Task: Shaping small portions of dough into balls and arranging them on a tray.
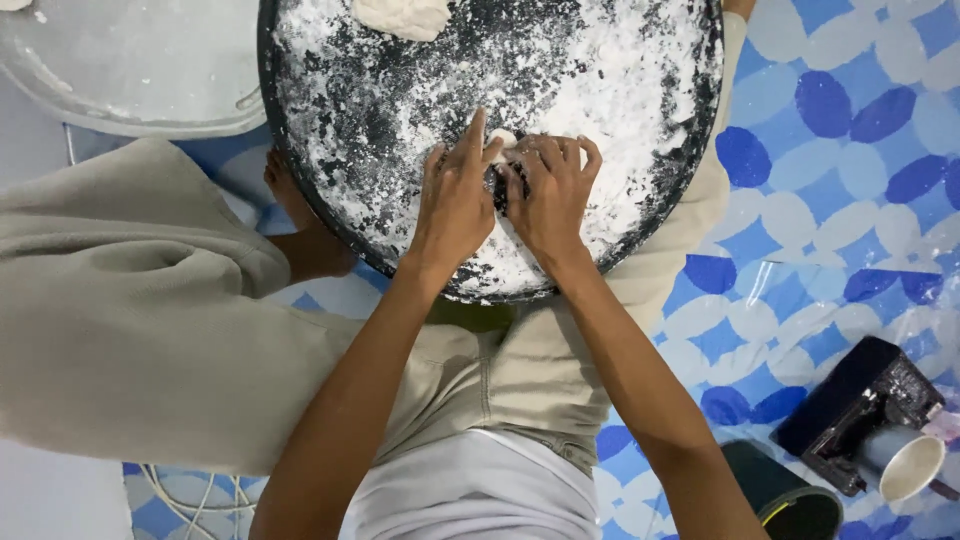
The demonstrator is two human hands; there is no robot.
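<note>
A large round black tray (330, 200) dusted with white flour rests on my lap. Both hands work together at its near middle. My left hand (455, 195) and my right hand (550, 195) press their fingers around a small piece of white dough (500, 140), which shows only between the fingertips. A bigger lump of white dough (405, 17) lies at the tray's far edge, apart from my hands.
A round grey metal tray (130, 70) sits at the upper left. The blue and white patterned mat (840, 200) covers the floor. At the lower right stand a black box-shaped device (850, 405), a white cup (910, 465) and a dark cylinder (785, 495).
</note>
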